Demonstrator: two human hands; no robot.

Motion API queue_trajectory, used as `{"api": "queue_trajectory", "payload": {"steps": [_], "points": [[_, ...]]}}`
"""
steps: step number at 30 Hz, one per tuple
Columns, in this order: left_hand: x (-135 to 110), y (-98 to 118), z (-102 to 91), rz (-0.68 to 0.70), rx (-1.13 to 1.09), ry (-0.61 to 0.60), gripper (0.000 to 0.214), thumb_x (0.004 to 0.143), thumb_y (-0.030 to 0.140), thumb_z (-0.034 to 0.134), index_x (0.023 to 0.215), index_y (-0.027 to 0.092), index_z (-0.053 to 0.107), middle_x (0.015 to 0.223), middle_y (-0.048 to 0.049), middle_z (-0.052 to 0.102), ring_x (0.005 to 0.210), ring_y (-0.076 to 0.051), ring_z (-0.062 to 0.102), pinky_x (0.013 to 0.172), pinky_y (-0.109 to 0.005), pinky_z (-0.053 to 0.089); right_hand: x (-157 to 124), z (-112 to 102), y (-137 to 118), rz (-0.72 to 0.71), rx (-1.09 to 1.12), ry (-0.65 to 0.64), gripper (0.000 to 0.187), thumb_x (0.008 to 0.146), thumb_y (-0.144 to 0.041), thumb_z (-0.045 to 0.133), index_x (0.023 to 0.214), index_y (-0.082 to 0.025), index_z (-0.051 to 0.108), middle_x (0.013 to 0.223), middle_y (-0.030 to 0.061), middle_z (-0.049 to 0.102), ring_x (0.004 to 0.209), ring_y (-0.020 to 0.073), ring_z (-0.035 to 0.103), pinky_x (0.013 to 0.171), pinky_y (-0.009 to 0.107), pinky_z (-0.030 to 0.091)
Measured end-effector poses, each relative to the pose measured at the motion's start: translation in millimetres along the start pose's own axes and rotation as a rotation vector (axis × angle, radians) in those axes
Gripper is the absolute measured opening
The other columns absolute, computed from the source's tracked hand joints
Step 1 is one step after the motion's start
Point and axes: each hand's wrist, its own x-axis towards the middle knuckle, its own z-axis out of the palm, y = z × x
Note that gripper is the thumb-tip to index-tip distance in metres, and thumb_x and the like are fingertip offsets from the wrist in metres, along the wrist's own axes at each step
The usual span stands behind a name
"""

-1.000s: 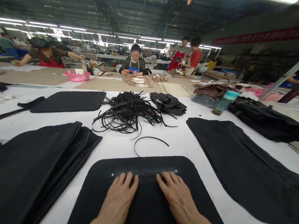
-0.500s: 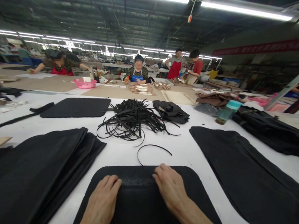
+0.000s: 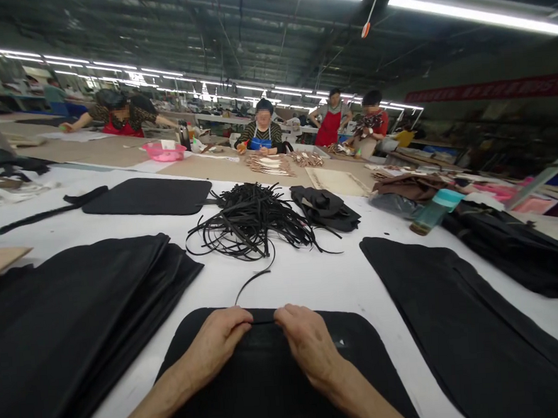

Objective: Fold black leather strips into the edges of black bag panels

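Observation:
A black rounded fabric panel (image 3: 363, 349) lies in front of me on the white table. My left hand (image 3: 216, 345) and my right hand (image 3: 306, 343) sit side by side at its far edge, fingers curled. Both pinch a thin black strip (image 3: 250, 280), which curves up from between them toward a tangled pile of black strips (image 3: 251, 220).
A stack of black fabric (image 3: 77, 309) lies at the left, another black panel (image 3: 455, 312) at the right, a third (image 3: 148, 197) at the far left. A teal-capped bottle (image 3: 433, 211) lies at the right. Several people work at tables beyond.
Both hands went from lying flat on the panel to its far edge. The loose strip beyond the panel is now held between them, lying along that edge.

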Motion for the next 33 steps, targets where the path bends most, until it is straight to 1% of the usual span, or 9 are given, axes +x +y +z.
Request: {"api": "queue_trajectory", "payload": {"steps": [2,4,6,11,15,18,22,26,33], "points": [[-4.6,-0.7,-7.0,-0.042,0.002,0.023,0.024,0.083,0.029,0.041,0.078,0.023,0.063,0.079,0.0004,0.065,0.078,-0.016,0.058,0.075,-0.025,0.043,-15.7,-12.0,17.3,0.17,0.123,-0.021,0.02,0.091,-0.018,0.036,0.077,-0.022,0.051,0.068,-0.003,0.055,0.063,0.013,0.05,0.06,0.024,0.033],[-9.3,-3.6,-13.6,-0.089,0.0,0.039,0.024,0.083,0.03,0.04,0.075,0.022,0.061,0.074,0.0003,0.063,0.073,-0.016,0.056,0.07,-0.024,0.041,-30.0,-20.3,38.5,0.335,0.234,-0.044,0.02,0.09,-0.023,0.035,0.074,-0.022,0.048,0.064,-0.0043,0.053,0.06,0.0128,0.049,0.058,0.024,0.032],[-13.2,-7.7,-18.0,-0.136,-0.007,0.044,0.024,0.082,0.032,0.04,0.073,0.021,0.061,0.07,0.0006,0.061,0.07,-0.016,0.055,0.066,-0.024,0.04,-42.1,-23.6,59.2,0.44,0.335,-0.055,0.021,0.088,-0.028,0.036,0.071,-0.022,0.047,0.062,-0.0043,0.052,0.061,0.0134,0.05,0.058,0.024,0.034],[-16.8,-15.5,-14.9,-0.23,-0.058,0.033,0.023,0.077,0.03,0.041,0.073,0.021,0.061,0.059,0.0038,0.053,0.054,-0.013,0.05,0.056,-0.024,0.037,-60.5,-18.9,88.8,0.535,0.626,-0.132,0.021,0.081,-0.035,0.04,0.072,-0.02,0.052,0.062,-0.0028,0.054,0.058,0.0138,0.052,0.058,0.024,0.039],[-14.0,-20.0,-9.7,-0.309,-0.104,0.045,0.018,0.071,0.028,0.043,0.069,0.019,0.059,0.051,0.0054,0.047,0.045,-0.012,0.047,0.049,-0.023,0.035,-65.6,-13.7,98.6,0.63,0.674,-0.145,0.024,0.075,-0.04,0.045,0.07,-0.019,0.055,0.059,-0.0016,0.057,0.052,0.0131,0.052,0.052,0.024,0.037],[-11.3,-24.9,-9.7,-0.375,-0.129,0.07,0.016,0.068,0.03,0.044,0.065,0.019,0.055,0.05,0.0054,0.047,0.041,-0.012,0.045,0.043,-0.023,0.031,-66.5,-10.2,105.5,0.729,0.69,-0.163,0.027,0.068,-0.046,0.049,0.064,-0.019,0.054,0.054,-0.0011,0.056,0.046,0.012,0.05,0.045,0.022,0.032],[-7.4,-31.6,-10.1,-0.425,-0.11,0.119,0.013,0.064,0.031,0.051,0.06,0.018,0.054,0.049,0.0056,0.046,0.046,-0.011,0.043,0.046,-0.023,0.029,-66.0,-5.7,109.9,0.778,0.696,-0.161,0.032,0.064,-0.05,0.051,0.059,-0.019,0.052,0.049,-0.0012,0.054,0.04,0.0103,0.045,0.042,0.021,0.028],[-4.7,-35.2,-9.0,-0.455,-0.075,0.131,0.012,0.061,0.029,0.054,0.056,0.018,0.054,0.049,0.0053,0.046,0.052,-0.012,0.043,0.049,-0.024,0.028,-66.5,-1.7,110.8,0.781,0.676,-0.167,0.032,0.065,-0.05,0.049,0.06,-0.019,0.051,0.049,-0.002,0.053,0.04,0.0102,0.044,0.042,0.022,0.028],[-6.3,-35.1,-11.7,-0.405,-0.016,0.088,0.012,0.066,0.018,0.046,0.058,0.018,0.056,0.053,0.0045,0.048,0.055,-0.012,0.045,0.054,-0.024,0.03,-68.1,1.2,113.3,0.731,0.636,-0.169,0.03,0.069,-0.049,0.046,0.062,-0.02,0.049,0.049,-0.0038,0.048,0.042,0.0107,0.043,0.043,0.023,0.029]]}}
